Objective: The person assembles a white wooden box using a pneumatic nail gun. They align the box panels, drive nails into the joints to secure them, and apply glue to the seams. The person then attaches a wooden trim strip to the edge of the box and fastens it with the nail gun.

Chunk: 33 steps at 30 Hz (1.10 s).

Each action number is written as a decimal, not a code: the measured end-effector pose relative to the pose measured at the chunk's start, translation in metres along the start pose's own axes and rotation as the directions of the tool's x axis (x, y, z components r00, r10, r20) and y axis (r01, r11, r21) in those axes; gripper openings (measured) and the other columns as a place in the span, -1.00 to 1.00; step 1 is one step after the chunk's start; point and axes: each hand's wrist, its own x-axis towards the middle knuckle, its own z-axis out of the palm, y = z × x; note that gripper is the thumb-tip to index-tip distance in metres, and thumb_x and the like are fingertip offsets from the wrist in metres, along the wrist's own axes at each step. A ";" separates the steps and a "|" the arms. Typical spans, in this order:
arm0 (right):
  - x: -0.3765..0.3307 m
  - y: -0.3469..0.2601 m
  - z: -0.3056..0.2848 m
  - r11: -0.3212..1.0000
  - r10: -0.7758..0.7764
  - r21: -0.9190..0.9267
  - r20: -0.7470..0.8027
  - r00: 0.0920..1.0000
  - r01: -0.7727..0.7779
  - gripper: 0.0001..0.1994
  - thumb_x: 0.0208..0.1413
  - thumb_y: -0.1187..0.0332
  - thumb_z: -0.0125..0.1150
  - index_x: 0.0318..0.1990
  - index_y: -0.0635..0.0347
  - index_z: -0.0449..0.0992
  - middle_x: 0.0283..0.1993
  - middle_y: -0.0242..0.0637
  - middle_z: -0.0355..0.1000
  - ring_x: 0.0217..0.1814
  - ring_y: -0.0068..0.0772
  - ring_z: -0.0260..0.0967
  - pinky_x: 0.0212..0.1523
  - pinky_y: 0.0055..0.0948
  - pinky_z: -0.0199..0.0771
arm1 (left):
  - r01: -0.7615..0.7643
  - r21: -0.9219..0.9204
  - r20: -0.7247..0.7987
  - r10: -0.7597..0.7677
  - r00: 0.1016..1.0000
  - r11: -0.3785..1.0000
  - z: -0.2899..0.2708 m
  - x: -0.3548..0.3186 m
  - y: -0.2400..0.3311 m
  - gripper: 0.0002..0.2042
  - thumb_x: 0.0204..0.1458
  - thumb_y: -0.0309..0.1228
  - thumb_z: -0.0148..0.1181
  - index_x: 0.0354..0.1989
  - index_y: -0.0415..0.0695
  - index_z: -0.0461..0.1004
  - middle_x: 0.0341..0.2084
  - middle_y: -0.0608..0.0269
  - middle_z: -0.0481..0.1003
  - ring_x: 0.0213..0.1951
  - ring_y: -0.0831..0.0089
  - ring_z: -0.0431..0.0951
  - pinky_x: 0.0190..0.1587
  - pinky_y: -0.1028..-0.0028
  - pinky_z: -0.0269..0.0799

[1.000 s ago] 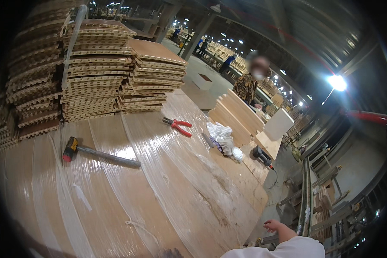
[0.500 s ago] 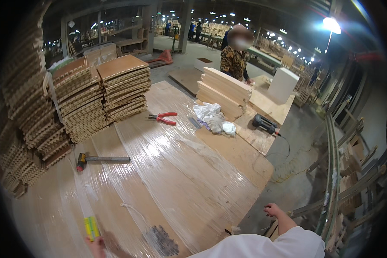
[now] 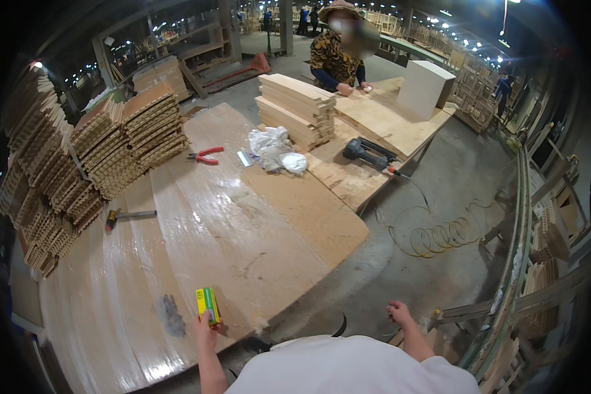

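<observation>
The left hand (image 3: 207, 328) has fingers closed around the yellow-green carton (image 3: 207, 305), right hand (image 3: 397, 312) is loosely half-open, empty, and pliers (image 3: 207, 157) lie untaken.

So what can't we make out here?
Head view, all of them:
Left hand's grip: some fingers hidden behind the yellow-green box.
Box contents: hidden by its walls.
Right hand's grip: palm hidden by the hand itself.
Leftmost panel stack: outer side lost in the dark fisheye rim.
White item at the co-worker's hands: too small to identify.
</observation>
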 end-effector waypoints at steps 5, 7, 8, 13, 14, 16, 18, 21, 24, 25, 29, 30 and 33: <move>0.007 0.049 -0.043 0.987 0.090 0.141 -0.044 0.995 -0.083 -0.64 0.09 0.34 0.16 0.04 0.24 0.40 -0.25 -0.22 0.48 -0.45 -0.38 0.48 -0.54 -0.42 0.47 | 0.136 -0.071 0.032 -0.134 0.990 0.988 0.065 -0.004 -0.011 -0.72 0.15 -0.22 0.07 -0.07 -0.07 0.27 -0.33 0.17 0.49 -0.44 0.28 0.57 -0.57 0.53 0.35; 0.010 0.059 -0.044 0.974 0.150 0.174 -0.032 0.988 -0.142 -0.64 0.09 0.33 0.16 0.05 0.24 0.40 -0.23 -0.22 0.49 -0.44 -0.38 0.48 -0.52 -0.39 0.47 | 0.119 -0.010 0.025 -0.119 0.993 0.993 0.093 -0.004 -0.023 -0.74 0.16 -0.22 0.06 -0.08 -0.06 0.28 -0.31 0.18 0.49 -0.43 0.29 0.58 -0.56 0.53 0.35; 0.013 0.067 -0.045 0.970 0.153 0.193 -0.007 0.988 -0.149 -0.62 0.08 0.31 0.18 0.05 0.23 0.40 -0.21 -0.22 0.50 -0.44 -0.38 0.49 -0.52 -0.40 0.47 | 0.100 0.036 0.028 -0.101 0.994 0.994 0.108 -0.004 -0.027 -0.75 0.16 -0.22 0.05 -0.09 -0.06 0.29 -0.31 0.20 0.49 -0.42 0.29 0.58 -0.55 0.51 0.34; 0.039 0.086 -0.052 0.981 0.138 0.130 0.049 0.989 -0.143 -0.58 0.07 0.25 0.20 0.07 0.22 0.40 -0.21 -0.21 0.51 -0.38 -0.38 0.50 -0.45 -0.41 0.49 | 0.011 0.307 0.093 -0.041 0.995 0.952 0.181 0.008 -0.048 -0.73 0.17 -0.24 0.03 -0.03 -0.08 0.28 -0.26 0.22 0.47 -0.36 0.34 0.55 -0.50 0.47 0.37; 0.046 0.089 -0.055 0.995 0.070 0.063 0.060 0.996 -0.074 -0.57 0.07 0.25 0.20 0.08 0.23 0.40 -0.22 -0.20 0.52 -0.35 -0.38 0.50 -0.41 -0.42 0.50 | -0.005 0.356 0.095 -0.031 0.995 0.934 0.203 0.017 -0.051 -0.71 0.17 -0.24 0.03 -0.01 -0.10 0.27 -0.25 0.23 0.47 -0.34 0.36 0.54 -0.48 0.45 0.38; 0.064 0.095 -0.080 0.972 -0.052 -0.225 0.080 0.995 0.069 -0.56 0.05 0.26 0.21 0.08 0.27 0.40 -0.22 -0.17 0.52 -0.32 -0.39 0.51 -0.33 -0.45 0.51 | -0.020 0.387 0.149 -0.041 0.988 0.922 0.262 0.039 -0.059 -0.68 0.17 -0.23 0.03 0.02 -0.11 0.28 -0.24 0.23 0.46 -0.30 0.39 0.52 -0.42 0.40 0.43; 0.078 0.100 -0.122 0.975 -0.010 -0.221 0.104 0.995 0.033 -0.55 0.04 0.27 0.23 0.07 0.30 0.40 -0.22 -0.12 0.52 -0.30 -0.40 0.51 -0.30 -0.45 0.51 | 0.031 0.336 0.224 -0.112 0.968 0.941 0.323 0.064 -0.069 -0.66 0.17 -0.21 0.02 0.03 -0.11 0.28 -0.21 0.22 0.45 -0.26 0.39 0.51 -0.35 0.35 0.46; 0.093 0.057 -0.137 0.998 0.060 -0.033 -0.020 0.998 -0.061 -0.56 0.04 0.30 0.22 0.07 0.32 0.40 -0.18 -0.08 0.50 -0.29 -0.36 0.51 -0.34 -0.44 0.52 | 0.105 0.231 0.291 -0.171 0.941 0.967 0.401 0.088 -0.070 -0.67 0.19 -0.17 -0.02 0.04 -0.07 0.28 -0.18 0.22 0.44 -0.21 0.39 0.49 -0.26 0.32 0.45; 0.099 0.026 -0.151 0.992 0.112 0.070 -0.161 0.981 -0.102 -0.59 0.06 0.36 0.17 0.06 0.33 0.38 -0.18 -0.10 0.48 -0.31 -0.35 0.49 -0.45 -0.45 0.49 | 0.164 0.193 0.294 -0.216 0.931 0.967 0.462 0.108 -0.068 -0.73 0.19 -0.20 -0.02 -0.06 -0.10 0.30 -0.21 0.21 0.45 -0.23 0.40 0.49 -0.26 0.33 0.47; 0.103 0.015 -0.155 0.991 0.091 0.117 -0.170 0.981 -0.071 -0.60 0.07 0.37 0.16 0.06 0.33 0.38 -0.21 -0.12 0.48 -0.33 -0.38 0.48 -0.46 -0.47 0.48 | 0.161 0.189 0.302 -0.213 0.929 0.969 0.476 0.113 -0.066 -0.73 0.19 -0.20 -0.01 -0.08 -0.10 0.30 -0.22 0.21 0.45 -0.24 0.40 0.49 -0.27 0.34 0.48; 0.144 -0.029 -0.149 0.981 -0.069 0.179 -0.065 0.996 0.079 -0.62 0.09 0.39 0.13 0.07 0.30 0.37 -0.32 -0.25 0.45 -0.40 -0.49 0.41 -0.48 -0.55 0.38 | 0.074 0.289 0.269 -0.155 0.950 0.954 0.480 0.134 -0.056 -0.71 0.18 -0.20 0.01 -0.05 -0.11 0.30 -0.24 0.21 0.45 -0.28 0.42 0.50 -0.35 0.40 0.49; 0.154 -0.046 -0.143 0.984 -0.080 0.156 -0.024 0.997 0.083 -0.63 0.09 0.38 0.13 0.06 0.30 0.38 -0.32 -0.25 0.46 -0.38 -0.50 0.41 -0.44 -0.55 0.39 | 0.017 0.345 0.262 -0.114 0.958 0.939 0.479 0.137 -0.053 -0.68 0.18 -0.19 0.01 -0.01 -0.11 0.30 -0.26 0.22 0.45 -0.32 0.45 0.51 -0.40 0.44 0.49; 0.200 -0.109 -0.136 0.956 -0.283 -0.064 0.061 0.957 0.287 -0.69 0.11 0.41 0.13 -0.02 0.38 0.45 -0.40 -0.30 0.46 -0.42 -0.57 0.36 -0.37 -0.52 0.40 | -0.028 0.525 0.206 -0.095 0.974 0.850 0.460 0.145 -0.045 -0.67 0.17 -0.19 0.01 -0.02 -0.16 0.34 -0.25 0.17 0.47 -0.37 0.37 0.52 -0.36 0.39 0.49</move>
